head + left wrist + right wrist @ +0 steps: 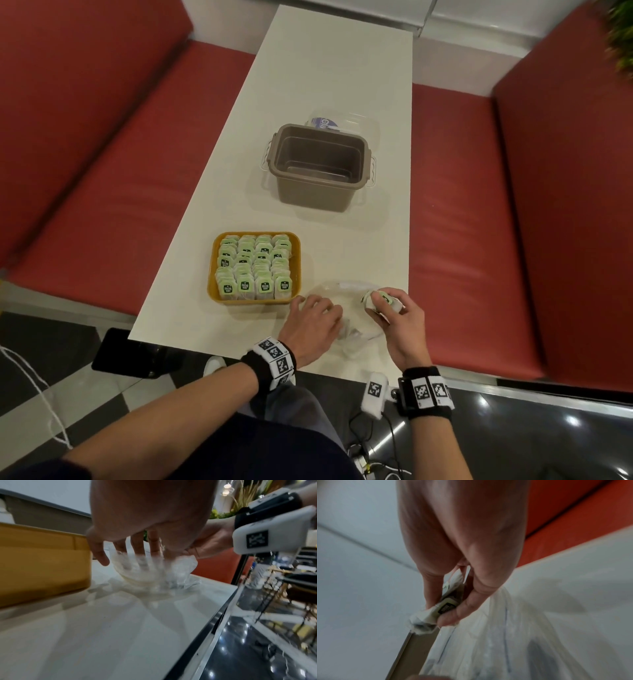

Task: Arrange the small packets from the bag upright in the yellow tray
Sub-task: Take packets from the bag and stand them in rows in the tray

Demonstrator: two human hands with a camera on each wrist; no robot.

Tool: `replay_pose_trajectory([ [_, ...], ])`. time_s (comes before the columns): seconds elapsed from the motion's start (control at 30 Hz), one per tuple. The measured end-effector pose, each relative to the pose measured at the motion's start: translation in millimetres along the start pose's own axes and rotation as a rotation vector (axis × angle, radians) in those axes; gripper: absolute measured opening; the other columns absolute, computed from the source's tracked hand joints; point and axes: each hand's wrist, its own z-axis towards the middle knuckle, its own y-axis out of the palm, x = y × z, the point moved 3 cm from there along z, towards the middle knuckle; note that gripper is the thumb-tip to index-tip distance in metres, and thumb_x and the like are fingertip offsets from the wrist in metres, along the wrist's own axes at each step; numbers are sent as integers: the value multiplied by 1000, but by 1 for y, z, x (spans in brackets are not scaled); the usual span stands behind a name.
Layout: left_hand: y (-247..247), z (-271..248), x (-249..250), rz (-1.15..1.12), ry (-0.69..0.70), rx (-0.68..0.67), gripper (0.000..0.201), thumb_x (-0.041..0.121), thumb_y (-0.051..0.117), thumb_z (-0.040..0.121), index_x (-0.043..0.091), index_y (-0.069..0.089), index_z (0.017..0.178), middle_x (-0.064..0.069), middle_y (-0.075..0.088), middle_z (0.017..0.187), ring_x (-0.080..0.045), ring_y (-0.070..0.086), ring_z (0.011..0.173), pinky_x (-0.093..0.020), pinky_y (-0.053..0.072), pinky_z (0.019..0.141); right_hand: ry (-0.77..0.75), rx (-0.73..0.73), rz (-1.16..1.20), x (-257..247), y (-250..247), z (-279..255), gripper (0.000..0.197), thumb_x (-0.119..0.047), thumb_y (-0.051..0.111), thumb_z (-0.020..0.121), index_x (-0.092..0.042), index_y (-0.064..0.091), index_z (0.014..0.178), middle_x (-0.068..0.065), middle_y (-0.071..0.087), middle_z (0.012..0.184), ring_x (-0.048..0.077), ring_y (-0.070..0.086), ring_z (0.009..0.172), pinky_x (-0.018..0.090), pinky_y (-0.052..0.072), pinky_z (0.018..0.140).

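white desk, long, set between two red bench seats, all places given from the yellow tray. nearest item: clear plastic bag, crumpled flat on the desk just right of the tray's near corner, at the near desk edge. left hand laid on top of the bag, fingers spread and straight, pressing the film down, gripping nothing; the little finger side lies just beside the tray's near right corner. right hand further right of the tray, over the bag's right part, fingers and thumb curled round a small bunch of packets, white paper with green labels; the right wrist view shows them pinched between thumb and fingertips above the bag. tray itself: filled with packets standing upright in four rows, green labels facing the near side, rows reaching from near wall to far wall. beyond the tray, well apart, slightly right: brown plastic bin, open top. just behind the bin: clear lidded container, contents blurred.
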Motion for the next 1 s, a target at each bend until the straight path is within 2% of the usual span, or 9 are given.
replay_pose_trajectory([
  [0.13, 12, 9, 3, 106, 20, -10, 28, 34, 70, 94, 37, 64, 121, 7, 66, 114, -28, 58, 114, -49, 36, 87, 67, 31, 172, 11, -4, 0, 19, -6, 78, 96, -2, 70, 113, 15, 75, 110, 29, 76, 107, 31, 64, 91],
  [0.27, 10, 14, 13, 222, 53, 13, 17, 26, 68, 97, 34, 69, 112, 1, 60, 123, -33, 54, 112, -49, 39, 86, 49, 21, 125, 14, -3, 3, 19, -4, 80, 95, -1, 70, 112, 19, 74, 110, 32, 76, 107, 36, 64, 94],
  [0.43, 5, 15, 22, 234, 104, 44, 30, 28, 61, 103, 36, 61, 131, 0, 55, 132, -36, 47, 126, -51, 31, 88, 49, 19, 90, 14, 0, 3, 19, -2, 80, 95, -1, 70, 111, 19, 74, 110, 32, 75, 106, 38, 65, 95],
  [0.5, 6, 16, 23, 243, 125, 2, 23, 27, 60, 104, 33, 65, 126, -1, 50, 138, -36, 40, 133, -53, 30, 91, 55, 27, 98, 15, -2, 4, 20, -3, 80, 95, -1, 71, 112, 20, 74, 111, 32, 75, 107, 38, 65, 96],
  [0.67, 5, 22, 14, 148, 152, 109, 16, 30, 75, 93, 31, 69, 108, 4, 60, 129, -25, 54, 121, -46, 31, 84, 73, 35, 115, 11, -6, 4, 20, -3, 80, 95, -2, 71, 112, 17, 75, 110, 30, 76, 107, 41, 64, 100],
  [0.77, -8, 22, 8, -166, 131, 205, 14, 38, 71, 98, 28, 71, 107, 9, 64, 130, -17, 55, 121, -39, 39, 91, 80, 28, 112, 0, -3, 1, 18, -7, 81, 94, -5, 73, 110, 15, 76, 108, 29, 75, 106, 41, 63, 102],
  [0.87, -35, 16, -1, -766, -128, 296, 18, 36, 78, 97, 22, 68, 102, 12, 73, 114, -9, 64, 109, -25, 50, 87, 64, -15, 124, -24, 7, -9, 13, -10, 81, 93, -9, 74, 103, 13, 75, 106, 27, 75, 101, 35, 64, 95],
  [0.93, -52, 14, -4, -1257, -366, 217, 20, 28, 77, 99, 16, 65, 109, 4, 77, 100, -15, 71, 99, -29, 58, 76, -9, -62, 33, -48, 20, -18, 13, -9, 81, 93, -7, 73, 104, 16, 75, 104, 28, 74, 97, 34, 65, 88],
  [1.0, -67, 12, -1, -1619, -460, 97, 18, 19, 65, 107, 18, 64, 124, -6, 77, 100, -26, 74, 98, -37, 61, 79, -136, -131, -175, -75, 38, -30, 17, -9, 83, 94, -6, 72, 107, 21, 76, 106, 30, 75, 95, 36, 65, 83],
])
